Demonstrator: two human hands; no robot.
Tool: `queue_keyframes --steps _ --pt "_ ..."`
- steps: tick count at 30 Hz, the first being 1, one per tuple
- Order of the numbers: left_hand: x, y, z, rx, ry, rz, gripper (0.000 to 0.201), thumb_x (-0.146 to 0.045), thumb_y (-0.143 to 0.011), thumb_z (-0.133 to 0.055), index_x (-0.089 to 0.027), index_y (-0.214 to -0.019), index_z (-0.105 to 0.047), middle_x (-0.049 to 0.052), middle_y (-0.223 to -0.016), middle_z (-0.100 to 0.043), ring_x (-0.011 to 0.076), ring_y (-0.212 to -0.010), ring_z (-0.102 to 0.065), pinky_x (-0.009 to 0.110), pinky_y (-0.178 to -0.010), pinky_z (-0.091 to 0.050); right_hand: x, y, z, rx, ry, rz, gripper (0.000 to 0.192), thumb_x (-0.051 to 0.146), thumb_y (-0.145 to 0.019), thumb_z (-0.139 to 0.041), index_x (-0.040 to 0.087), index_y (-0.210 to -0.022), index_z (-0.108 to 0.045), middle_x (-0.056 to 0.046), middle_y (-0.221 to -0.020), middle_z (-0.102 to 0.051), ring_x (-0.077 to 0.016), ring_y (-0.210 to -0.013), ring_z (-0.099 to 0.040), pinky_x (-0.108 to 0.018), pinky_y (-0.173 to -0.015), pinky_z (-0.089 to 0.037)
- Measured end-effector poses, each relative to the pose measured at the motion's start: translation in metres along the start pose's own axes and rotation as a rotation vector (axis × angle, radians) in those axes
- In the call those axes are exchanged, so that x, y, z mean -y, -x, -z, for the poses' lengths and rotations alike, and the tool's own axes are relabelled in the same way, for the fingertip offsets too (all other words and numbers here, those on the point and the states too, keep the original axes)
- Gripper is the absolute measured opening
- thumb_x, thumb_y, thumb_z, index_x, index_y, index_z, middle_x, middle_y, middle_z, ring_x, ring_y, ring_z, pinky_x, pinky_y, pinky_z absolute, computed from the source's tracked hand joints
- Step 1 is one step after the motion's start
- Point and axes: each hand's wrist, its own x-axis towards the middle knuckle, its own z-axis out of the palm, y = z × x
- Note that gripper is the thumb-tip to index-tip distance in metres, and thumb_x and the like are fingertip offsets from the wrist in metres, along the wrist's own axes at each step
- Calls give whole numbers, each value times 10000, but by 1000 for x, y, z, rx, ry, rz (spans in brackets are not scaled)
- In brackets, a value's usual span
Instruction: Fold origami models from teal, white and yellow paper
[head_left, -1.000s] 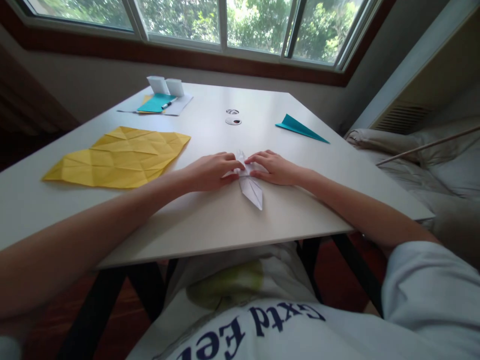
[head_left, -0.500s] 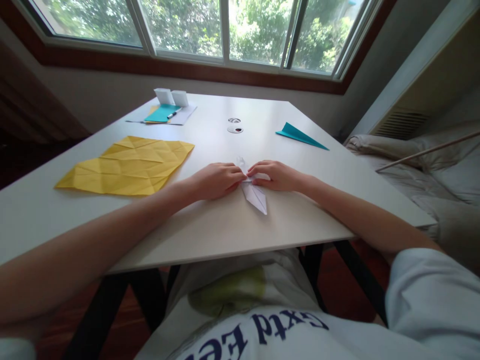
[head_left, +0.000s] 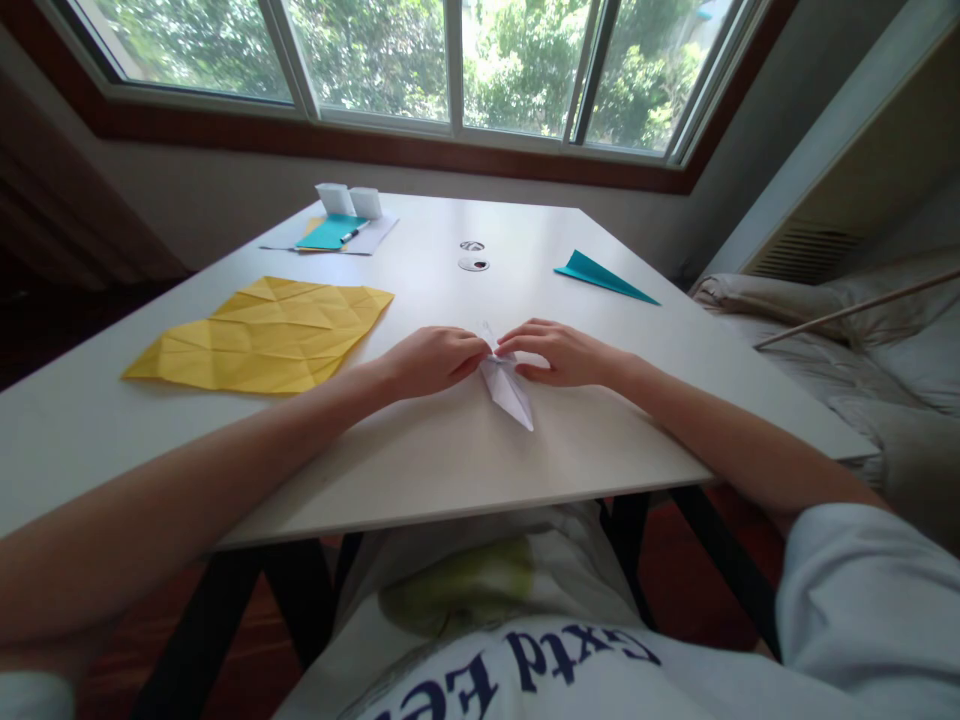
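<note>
the left hand and right hand hold the folded white paper between their fingertips, near the front edge of the worktop. creased yellow paper lies to the left, folded teal paper farther back.

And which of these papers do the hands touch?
The white folded paper, between left hand and right hand; the yellow creased sheet and teal pointed paper lie apart.

The left arm and right arm are stretched inward. The left hand is held palm down, fingers bunched; the right hand is arched, its thumb parted, the fingertips of both brought close.
</note>
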Motion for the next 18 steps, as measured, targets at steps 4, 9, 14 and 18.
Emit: queue_keyframes --steps 4,9,14,18 --pt "0 0 0 -52 10 20 259 -221 -880 -381 -161 -907 -632 62 -821 -692 153 -723 -639 241 -659 -454 0 0 -1 -14 22 3 348 210 -820 -513 194 -1165 -552 -87 -1133 -623 -205 -1033 -557 -370 -894 -439" --pt "-8 0 6 -163 94 64 279 -262 -901 -375 -154 -892 -632 63 -811 -684 141 -708 -623 233 -646 -451 5 -2 1 -143 27 -50 252 274 -863 -476 197 -1065 -606 -80 -1035 -661 -203 -941 -589 -360 -846 -442" --pt "-28 -5 20 -335 446 176 284 -376 -859 -495 -136 -952 -617 51 -814 -677 119 -694 -615 207 -619 -476 19 -8 5 -429 -209 -299 286 421 -859 -499 185 -929 -646 -64 -874 -674 -174 -788 -607 -318 -715 -477" --pt "-39 -14 25 -452 752 399 232 -334 -811 -563 -122 -890 -612 34 -701 -649 108 -599 -599 200 -520 -462 26 -16 6 -596 -552 -460 350 500 -781 -580 184 -917 -648 -30 -838 -675 -159 -768 -614 -306 -687 -504"
